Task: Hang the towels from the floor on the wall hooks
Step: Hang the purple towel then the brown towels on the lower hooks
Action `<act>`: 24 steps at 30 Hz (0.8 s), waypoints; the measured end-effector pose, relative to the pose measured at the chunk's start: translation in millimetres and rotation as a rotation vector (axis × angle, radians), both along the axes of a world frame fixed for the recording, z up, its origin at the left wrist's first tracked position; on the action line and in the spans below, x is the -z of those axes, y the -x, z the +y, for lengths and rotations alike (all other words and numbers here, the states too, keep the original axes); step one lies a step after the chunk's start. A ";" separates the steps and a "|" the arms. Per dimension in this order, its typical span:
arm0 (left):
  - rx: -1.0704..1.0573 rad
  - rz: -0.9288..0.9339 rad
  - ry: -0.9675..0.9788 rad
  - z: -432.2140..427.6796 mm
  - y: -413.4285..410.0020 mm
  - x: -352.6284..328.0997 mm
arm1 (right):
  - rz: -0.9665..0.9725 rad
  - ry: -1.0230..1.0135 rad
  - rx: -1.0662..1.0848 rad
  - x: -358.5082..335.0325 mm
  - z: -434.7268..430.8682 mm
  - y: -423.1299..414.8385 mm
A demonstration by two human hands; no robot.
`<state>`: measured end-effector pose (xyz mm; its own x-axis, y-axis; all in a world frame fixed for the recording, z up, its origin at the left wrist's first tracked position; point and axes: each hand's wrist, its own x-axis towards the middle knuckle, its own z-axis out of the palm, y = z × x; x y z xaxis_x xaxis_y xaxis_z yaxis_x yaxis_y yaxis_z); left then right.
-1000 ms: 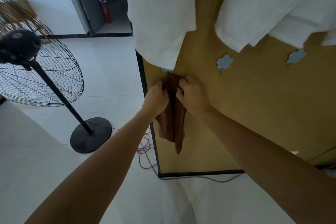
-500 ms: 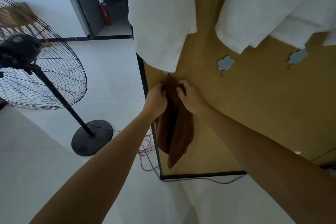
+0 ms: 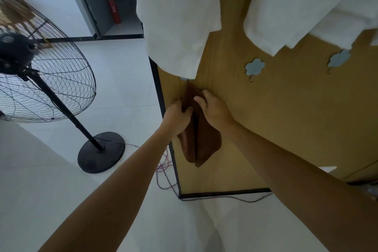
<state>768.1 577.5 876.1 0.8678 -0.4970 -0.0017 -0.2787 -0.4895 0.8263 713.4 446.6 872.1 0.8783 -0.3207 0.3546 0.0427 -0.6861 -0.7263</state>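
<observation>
Against the wood wall (image 3: 286,129), brown towel (image 3: 201,141) is hanging off the left hook (image 3: 187,81). Left hand (image 3: 177,116) is gripping its left fold, right hand (image 3: 212,108) is gripping the right fold. Probably settling it on; next move is calling for a gentle release.

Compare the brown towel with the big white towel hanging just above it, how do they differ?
The brown towel is dark and small; the white towel is pale and much larger. The left hand and right hand grip the brown towel; nothing touches the white towel. The brown towel's top reaches a hook just under the white towel's lower edge. Both lie against the wooden wall panel.
</observation>
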 end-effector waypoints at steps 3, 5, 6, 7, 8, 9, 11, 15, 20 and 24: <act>0.001 0.138 0.121 4.4 3.7 -3.3 | -0.003 0.044 0.009 -1.1 0.6 -0.1; 0.007 0.205 0.173 6.4 5.7 -3.9 | -0.023 0.094 0.025 -1.9 0.3 -0.7; 0.016 0.194 0.138 6.9 6.2 -3.7 | -0.025 0.118 0.037 -1.7 -0.2 -0.5; 0.025 0.147 0.060 7.5 6.8 -3.4 | -0.019 0.137 0.053 -1.3 -0.8 0.2; 0.029 0.063 -0.040 8.0 6.3 -1.8 | -0.014 0.152 0.072 -0.7 -1.7 1.6; 0.017 -0.043 -0.125 9.2 6.7 -0.4 | -0.029 0.161 0.085 -0.1 -2.2 3.7; -0.049 -0.276 -0.166 12.9 9.5 4.0 | -0.107 0.166 0.069 0.3 -3.3 8.5; -0.031 -0.734 -0.097 22.0 15.1 14.1 | -0.156 0.165 -0.028 -2.0 -2.9 13.2; 0.070 -0.765 -0.261 29.7 17.9 21.5 | -0.069 0.212 0.003 -1.9 -4.6 10.0; 0.117 -0.705 -0.294 31.2 19.9 19.1 | -0.009 0.261 0.039 -3.3 -5.6 9.1</act>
